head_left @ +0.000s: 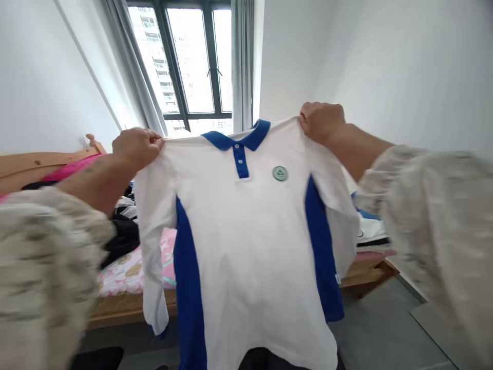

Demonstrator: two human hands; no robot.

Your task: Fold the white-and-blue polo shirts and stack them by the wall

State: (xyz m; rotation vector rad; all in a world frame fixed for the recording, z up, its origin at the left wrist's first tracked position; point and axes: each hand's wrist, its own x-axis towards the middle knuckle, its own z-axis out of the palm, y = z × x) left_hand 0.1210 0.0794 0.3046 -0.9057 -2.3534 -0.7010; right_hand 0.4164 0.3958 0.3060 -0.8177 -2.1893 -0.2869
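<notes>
A white long-sleeved polo shirt (246, 231) with a blue collar, blue side panels and a round green badge hangs spread out in front of me, its front facing me. My left hand (138, 146) pinches it at the shoulder on the left. At the opposite shoulder, my right hand (322, 121) grips the cloth in a closed fist. Both sleeves dangle at the sides, and the one on the left ends in a blue cuff. The hem droops low, near the bottom of the view.
Behind the shirt stands a wooden bed (131, 311) with a pink patterned sheet (123, 272). Dark clothes (122, 236) lie on its left part, and folded clothes (372, 229) are stacked at its right end. A window with grey curtains (242, 61) is at the back.
</notes>
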